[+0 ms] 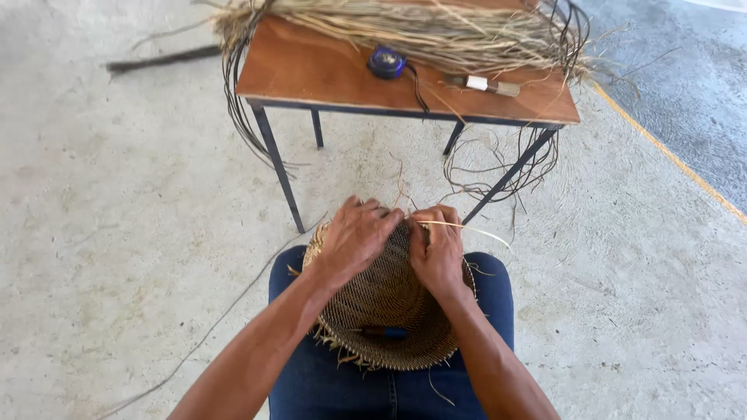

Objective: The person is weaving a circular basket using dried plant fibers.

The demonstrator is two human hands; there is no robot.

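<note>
A round woven basket (381,311) of tan fibre rests on my lap, its hollow side facing me. My left hand (354,237) grips the far rim of the basket with the fingers curled over it. My right hand (437,249) is beside it on the same rim and pinches a thin pale fibre strand (467,228) that sticks out to the right. A small tool with a blue handle (383,332) lies inside the basket near the bottom edge.
A small wooden table (311,66) on dark metal legs stands just ahead. On it lie a bundle of dry fibres (405,27), a blue tape measure (386,61) and a short tool (482,84). Dark strands (498,167) hang down beneath it. The floor is concrete.
</note>
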